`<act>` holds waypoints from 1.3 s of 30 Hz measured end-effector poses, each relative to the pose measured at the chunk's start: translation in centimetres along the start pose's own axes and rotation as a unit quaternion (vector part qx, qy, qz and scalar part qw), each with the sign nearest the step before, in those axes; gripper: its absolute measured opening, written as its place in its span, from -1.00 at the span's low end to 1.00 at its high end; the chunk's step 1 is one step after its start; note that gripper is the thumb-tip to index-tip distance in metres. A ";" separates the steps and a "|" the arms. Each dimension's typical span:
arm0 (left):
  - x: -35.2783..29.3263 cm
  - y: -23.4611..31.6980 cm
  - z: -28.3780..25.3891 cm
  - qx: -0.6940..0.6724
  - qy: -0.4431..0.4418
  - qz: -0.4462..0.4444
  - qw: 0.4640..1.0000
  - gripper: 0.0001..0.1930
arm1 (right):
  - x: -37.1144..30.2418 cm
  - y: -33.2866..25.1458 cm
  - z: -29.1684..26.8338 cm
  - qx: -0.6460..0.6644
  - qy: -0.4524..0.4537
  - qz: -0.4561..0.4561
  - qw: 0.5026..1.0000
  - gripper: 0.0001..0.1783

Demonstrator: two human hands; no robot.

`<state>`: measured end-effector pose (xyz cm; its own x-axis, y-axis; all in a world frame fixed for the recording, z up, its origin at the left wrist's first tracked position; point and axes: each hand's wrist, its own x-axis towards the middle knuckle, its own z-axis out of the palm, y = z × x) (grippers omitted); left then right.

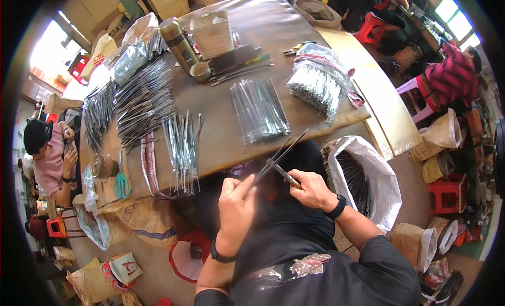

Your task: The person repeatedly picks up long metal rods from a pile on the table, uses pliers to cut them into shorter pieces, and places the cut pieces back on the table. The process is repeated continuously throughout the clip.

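Observation:
My left hand (236,203) is closed around a few thin dark metal rods (292,143), which point up and away over my lap. My right hand (314,190) grips a pair of pliers (287,176), whose jaws meet the rods just beyond my left fingertips. Whether the jaws are clamped is too small to tell. On the table (210,109) ahead lies a neat row of shiny metal rods (259,110). A looser bunch of rods (181,151) reaches over the near edge, left of that row.
Large rod piles (144,98) cover the table's left; a plastic-wrapped bundle (315,85) lies right. A thermos (179,47), cup (200,71) and teal scissors (122,185) are there too. A white sack (386,182) of dark rods stands right. Co-workers sit left (50,159) and right (455,74).

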<state>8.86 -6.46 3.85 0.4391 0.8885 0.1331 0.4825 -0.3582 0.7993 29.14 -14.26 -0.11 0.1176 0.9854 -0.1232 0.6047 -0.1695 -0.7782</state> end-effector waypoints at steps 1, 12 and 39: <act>0.0 -0.3 -0.1 0.006 0.020 0.012 1.000 -0.69 | 0.2 -0.2 0.2 0.017 -0.003 0.004 1.000 -0.73; 6.3 -13.2 -6.6 0.276 0.201 -0.094 0.935 -0.83 | -0.4 2.7 0.2 0.179 0.015 0.069 0.981 -0.66; 13.6 -9.1 4.2 -0.182 -0.007 -0.252 0.951 -0.77 | -0.8 8.8 -5.6 0.568 0.162 0.161 0.790 -0.75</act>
<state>13.64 7.63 -4.09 0.2339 0.9160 -0.3258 0.3419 0.2362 0.9096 38.79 -16.65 -3.47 0.4274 0.8069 -0.4077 -0.5750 -0.1054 -0.8113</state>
